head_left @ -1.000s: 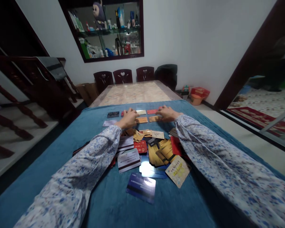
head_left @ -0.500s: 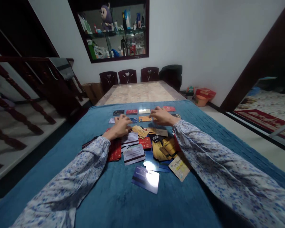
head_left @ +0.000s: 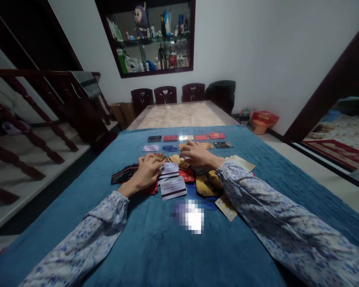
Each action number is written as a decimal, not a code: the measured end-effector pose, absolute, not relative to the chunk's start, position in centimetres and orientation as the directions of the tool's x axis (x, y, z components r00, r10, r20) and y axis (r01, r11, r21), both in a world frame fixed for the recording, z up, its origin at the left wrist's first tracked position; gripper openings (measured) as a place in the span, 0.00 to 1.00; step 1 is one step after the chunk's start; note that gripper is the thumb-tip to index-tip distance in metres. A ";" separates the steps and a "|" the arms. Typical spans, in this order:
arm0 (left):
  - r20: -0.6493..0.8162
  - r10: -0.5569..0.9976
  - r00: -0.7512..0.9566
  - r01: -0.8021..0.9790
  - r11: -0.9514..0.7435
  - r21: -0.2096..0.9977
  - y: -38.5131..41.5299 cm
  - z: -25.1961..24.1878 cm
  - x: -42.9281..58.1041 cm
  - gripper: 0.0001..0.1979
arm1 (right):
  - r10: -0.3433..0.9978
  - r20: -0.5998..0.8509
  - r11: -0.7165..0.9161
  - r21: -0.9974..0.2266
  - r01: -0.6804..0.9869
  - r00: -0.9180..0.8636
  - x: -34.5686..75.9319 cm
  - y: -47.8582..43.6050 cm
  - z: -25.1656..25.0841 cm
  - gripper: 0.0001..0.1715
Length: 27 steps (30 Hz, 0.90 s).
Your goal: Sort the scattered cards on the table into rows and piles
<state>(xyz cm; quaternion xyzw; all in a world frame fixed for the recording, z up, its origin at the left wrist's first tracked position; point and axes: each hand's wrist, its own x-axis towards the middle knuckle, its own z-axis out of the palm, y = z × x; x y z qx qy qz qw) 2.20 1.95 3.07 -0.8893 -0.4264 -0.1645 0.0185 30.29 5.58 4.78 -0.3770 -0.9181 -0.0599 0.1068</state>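
A loose pile of plastic cards lies on the blue cloth. My left hand point(head_left: 148, 170) rests over its left part, on red cards point(head_left: 152, 189), fingers bent but apart. Black cards point(head_left: 124, 175) fan out left of it, and white cards with a dark stripe point(head_left: 173, 187) lie to its right. Above gold cards point(head_left: 177, 160) at the pile's far side is my right hand point(head_left: 199, 154), its fingers loosely curved and apart; no card shows in its grasp. Beyond stand two rows of sorted cards, including a blue card point(head_left: 170, 148) and a black card point(head_left: 223, 144).
The blue cloth point(head_left: 155, 247) covers the near table; bare marble tabletop point(head_left: 182, 115) shows beyond. A patterned pale card point(head_left: 226, 208) lies by my right sleeve, and a blurred shiny card point(head_left: 188, 215) sits nearest me. Dark chairs point(head_left: 165, 95) line the far end.
Both hands have drawn back toward me from the card rows onto the pile, the right one also leftward. More black cards show at the left. The view has shifted slightly.
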 end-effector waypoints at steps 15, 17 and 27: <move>0.275 0.586 0.762 0.592 -0.803 0.071 -4.8 3.7 2.3 0.20 | 0.344 0.346 0.935 -0.041 0.352 -0.873 30.1 1.2 3.4 0.20; 0.263 0.585 0.768 0.589 -0.805 0.069 -4.8 3.8 2.4 0.21 | 0.330 0.329 0.941 -0.042 0.336 -0.884 29.9 0.7 3.5 0.22; 0.267 0.549 0.792 0.564 -0.826 0.027 -4.8 3.1 2.3 0.16 | 0.282 0.281 0.958 -0.032 0.285 -0.917 29.4 0.4 2.8 0.19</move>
